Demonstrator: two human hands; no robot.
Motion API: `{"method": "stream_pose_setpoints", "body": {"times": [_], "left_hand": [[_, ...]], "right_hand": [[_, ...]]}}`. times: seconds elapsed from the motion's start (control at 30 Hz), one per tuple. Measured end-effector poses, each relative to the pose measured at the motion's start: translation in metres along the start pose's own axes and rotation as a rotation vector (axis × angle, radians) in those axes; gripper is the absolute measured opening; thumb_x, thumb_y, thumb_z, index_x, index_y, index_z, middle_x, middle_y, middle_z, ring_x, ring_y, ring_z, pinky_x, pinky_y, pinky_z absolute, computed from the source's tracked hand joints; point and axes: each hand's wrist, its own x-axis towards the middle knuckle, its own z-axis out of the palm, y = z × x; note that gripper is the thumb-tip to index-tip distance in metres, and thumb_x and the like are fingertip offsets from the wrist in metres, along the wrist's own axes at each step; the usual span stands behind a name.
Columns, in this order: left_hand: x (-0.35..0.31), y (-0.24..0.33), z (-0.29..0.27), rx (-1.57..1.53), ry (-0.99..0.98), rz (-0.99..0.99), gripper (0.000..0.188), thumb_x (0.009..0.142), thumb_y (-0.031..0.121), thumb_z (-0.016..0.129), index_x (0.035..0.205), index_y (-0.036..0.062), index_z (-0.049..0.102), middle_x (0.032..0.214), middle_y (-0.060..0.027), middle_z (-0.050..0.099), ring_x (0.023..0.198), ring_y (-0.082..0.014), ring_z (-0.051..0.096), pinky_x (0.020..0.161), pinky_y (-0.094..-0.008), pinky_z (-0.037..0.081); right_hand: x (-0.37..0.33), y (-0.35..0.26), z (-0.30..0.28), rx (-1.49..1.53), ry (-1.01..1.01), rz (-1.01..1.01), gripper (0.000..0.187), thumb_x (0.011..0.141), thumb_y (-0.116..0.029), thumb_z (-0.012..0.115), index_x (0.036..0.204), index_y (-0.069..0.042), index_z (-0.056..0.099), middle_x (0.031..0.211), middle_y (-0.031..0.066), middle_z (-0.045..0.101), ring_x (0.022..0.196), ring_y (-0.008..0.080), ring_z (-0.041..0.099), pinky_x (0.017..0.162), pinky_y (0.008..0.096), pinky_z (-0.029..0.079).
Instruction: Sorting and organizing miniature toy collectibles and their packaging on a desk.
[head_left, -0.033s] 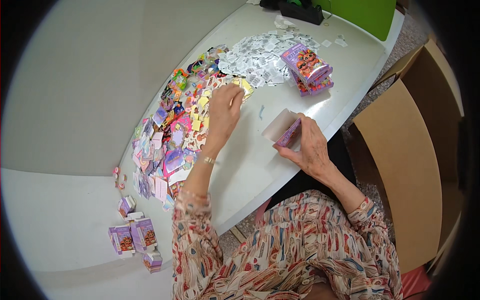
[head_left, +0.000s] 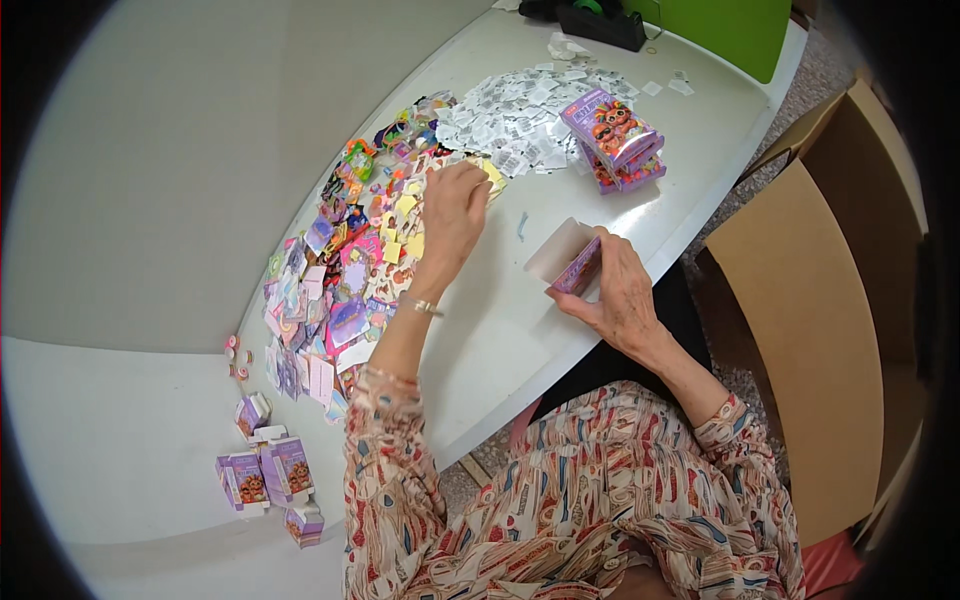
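In my right hand (head_left: 622,298) is a small purple cardboard box (head_left: 580,266), gripped near the table's front edge. Its white flap stands open toward the left. My left hand (head_left: 452,218) reaches over the heap of small items, fingers curled down at the yellow and cream paper pieces (head_left: 405,205). Whatever those fingers pinch, if anything, is hidden beneath them. Beside that hand lie colourful stickers and cards (head_left: 348,318) and small bright trinkets (head_left: 360,160). A small blue strip (head_left: 522,227) rests on the table between my hands.
Beyond my hands spreads a pile of white printed slips (head_left: 520,110). Purple boxes (head_left: 612,130) are stacked to its right. Several more purple boxes (head_left: 270,475) lie at lower left. A black tape dispenser (head_left: 602,25) stands at the back; a large open carton (head_left: 800,340) is at right.
My left hand has shifted very slightly to the right over the paper pieces. My right hand and the box stay in place.
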Motion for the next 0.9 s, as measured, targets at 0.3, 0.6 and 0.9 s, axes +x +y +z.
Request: {"method": "stream_pose_setpoints", "body": {"times": [0.3,0.6,0.9], "left_hand": [[0.017,-0.037,0.041,0.515,-0.137,0.128,0.014,0.075,0.011,0.071,0.087,0.0043,0.069,0.096,-0.0094,0.062,0.091,-0.0314,0.055,0.079,-0.0419,0.045],[0.01,-0.036,0.023,0.419,-0.011,0.261,0.006,0.079,0.004,0.066,0.085,0.0025,0.065,0.103,-0.0098,0.061,0.096,-0.0307,0.054,0.085,-0.0403,0.045],[0.008,-0.043,0.017,0.49,-0.053,0.344,0.008,0.074,0.005,0.064,0.081,0.004,0.068,0.1,-0.0095,0.057,0.099,-0.0293,0.051,0.084,-0.0422,0.042]], "right_hand": [[-0.003,0.015,0.008,0.02,0.026,-0.017,0.084,0.066,-0.035,0.084,0.125,0.007,0.041,0.102,0.0209,0.052,0.093,0.0346,0.053,0.083,0.0423,0.045],[-0.003,0.02,0.011,0.015,0.058,-0.058,0.084,0.065,-0.037,0.085,0.123,0.007,0.041,0.101,0.021,0.051,0.092,0.0347,0.052,0.081,0.0421,0.045],[-0.003,0.016,0.011,0.004,0.054,-0.066,0.085,0.065,-0.037,0.085,0.123,0.007,0.041,0.102,0.0214,0.051,0.094,0.0353,0.053,0.082,0.0427,0.045]]}}
